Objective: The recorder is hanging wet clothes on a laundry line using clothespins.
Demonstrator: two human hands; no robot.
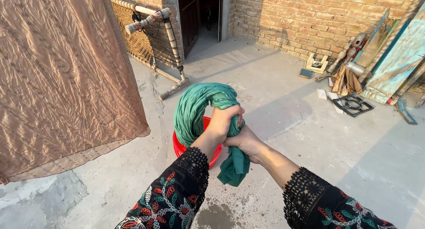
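L hand (pixel 222 120): fist clenched tight round green cloth (pixel 195 109), on top, knuckles up.
R hand (pixel 244 141): closed on same cloth just below L hand, the two touching.
cloth: twisted into a rope, arcs up + left from the fists, drops back into tub; loose tail hangs under R hand, off the floor.
tub (pixel 180 148): red, on concrete floor (pixel 310 136) right under the hands, mostly hidden by cloth + L forearm.
sleeves: black, lace cuffs, floral embroidery.
wet patch (pixel 217 213): on floor near bottom edge, betw the arms.
brown sheet (pixel 62 78): hangs at left, well apart.
rest: woven cot (pixel 150 38) against brick wall, scrap wood + metal grate (pixel 353 105) by right wall.
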